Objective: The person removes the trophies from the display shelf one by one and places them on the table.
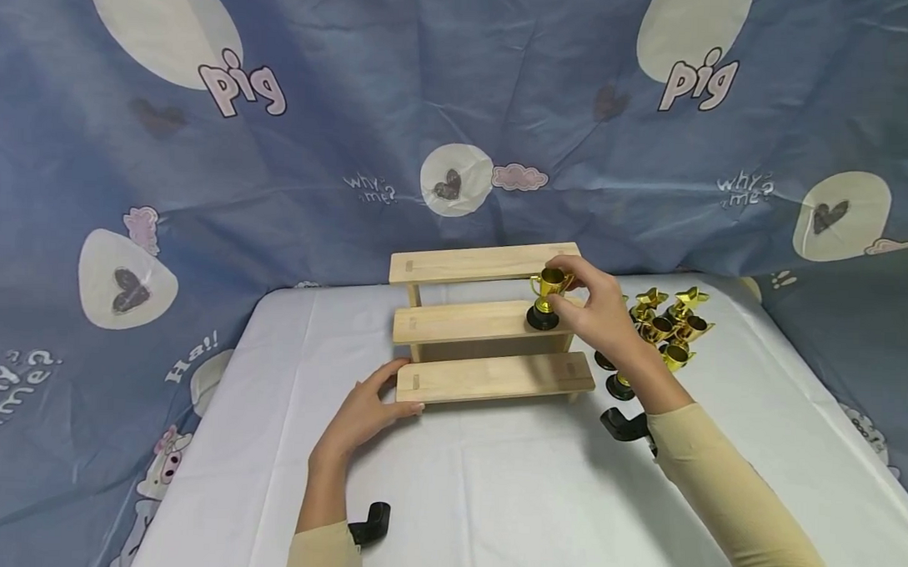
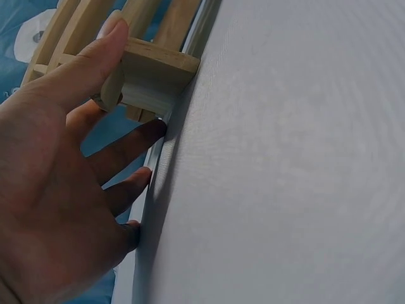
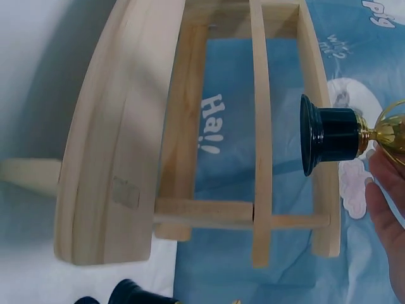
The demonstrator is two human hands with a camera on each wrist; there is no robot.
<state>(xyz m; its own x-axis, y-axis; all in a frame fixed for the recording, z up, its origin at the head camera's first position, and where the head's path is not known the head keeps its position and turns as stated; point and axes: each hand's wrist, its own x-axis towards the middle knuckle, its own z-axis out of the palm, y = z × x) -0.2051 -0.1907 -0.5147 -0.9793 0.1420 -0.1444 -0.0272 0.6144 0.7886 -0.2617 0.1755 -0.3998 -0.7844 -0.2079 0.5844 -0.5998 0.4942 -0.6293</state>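
A three-tier wooden display shelf [image 1: 496,379] stands on the white-covered table. At its lower left end, my left hand [image 1: 361,412] holds the bottom step, thumb at the front and fingers round the end; the left wrist view shows this hand [image 2: 76,171] with its other fingers spread. My right hand [image 1: 599,309] pinches a small gold trophy cup [image 1: 550,285] with a black base. The trophy is upright in the head view, in front of the upper steps. In the right wrist view its base [image 3: 335,134] stands apart from the middle step [image 3: 261,126].
Several more gold trophies [image 1: 677,355], some cup-shaped and some star-topped, stand on the table right of the shelf, partly behind the right forearm. A blue printed cloth [image 1: 315,162] hangs behind the table. Black wrist mounts [image 1: 370,524] sit at both wrists.
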